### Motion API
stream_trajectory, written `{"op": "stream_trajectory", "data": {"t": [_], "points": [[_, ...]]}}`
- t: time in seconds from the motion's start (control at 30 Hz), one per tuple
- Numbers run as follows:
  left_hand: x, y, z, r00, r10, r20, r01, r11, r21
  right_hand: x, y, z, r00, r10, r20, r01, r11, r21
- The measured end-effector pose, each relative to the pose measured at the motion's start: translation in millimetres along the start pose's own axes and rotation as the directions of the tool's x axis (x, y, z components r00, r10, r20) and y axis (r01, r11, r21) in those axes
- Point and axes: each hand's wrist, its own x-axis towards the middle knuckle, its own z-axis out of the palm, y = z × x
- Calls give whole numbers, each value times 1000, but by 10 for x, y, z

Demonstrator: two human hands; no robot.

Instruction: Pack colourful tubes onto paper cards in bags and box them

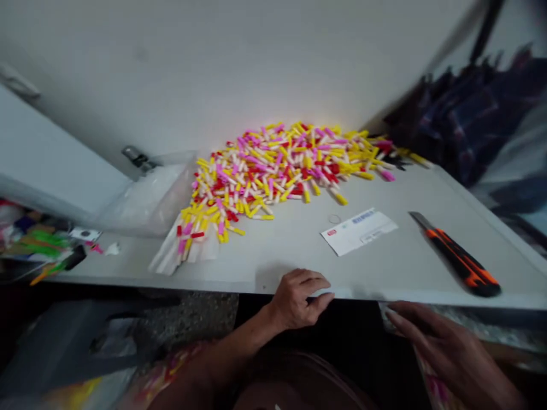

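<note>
Plastic pieces [273, 171], short and rod-shaped with rounded ends, lie in one broad, low heap at the back of the desk [290, 256], against the wall [213, 68]. Colours are yellow, pink, red and white, with some pieces showing two colours; all have a smooth, slightly glossy finish. Colours are fully intermixed, and no sorted group, row or container of pieces is in view. Loose pieces stray from the heap along its front edge and right end. At its lower left, white strips [179, 253], thin and fanned like paper or film, lie partly under the pieces. Beyond them lies a clear plastic bag [149, 196], creased and cloudy. The left hand [299, 299] appears to rest at the desk's front edge, fingers loosely curled and partly open, with nothing held. The right hand [444, 347] is below the edge, fingers spread and slightly blurred, with nothing visible in its grasp. Neither hand touches the heap. To the right on the desk are a printed white envelope [359, 230], a small thin ring [334, 218] just beside it, and a utility knife [461, 262] with a ribbed orange-and-black handle and exposed steel blade. Dark plaid cloth [465, 119] is bunched past the far right corner. Mixed colourful clutter [38, 242] sits at the far left, under a white panel [55, 154] with a metal latch [137, 158].
</note>
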Motion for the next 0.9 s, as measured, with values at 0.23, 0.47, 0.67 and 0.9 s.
{"op": "stream_trajectory", "data": {"t": [0.23, 0.47, 0.67, 0.9], "points": [[-782, -492, -1344, 755, -408, -514, 530, 840, 111, 775, -659, 639, 967, -131, 218, 157, 982, -105], [-1303, -832, -2224, 714, -286, -639, 681, 495, 539, 789, -560, 758, 994, -103, 45, 110, 974, -198], [-1245, -1047, -2324, 866, -474, -160, 407, 481, 777, 791, -548, 745, 985, -166, 42, 171, 962, -213], [-1167, -1103, -2532, 845, -534, 18, 292, 490, 821, 751, -529, 755, 980, -195, 42, 199, 958, -204]]}}
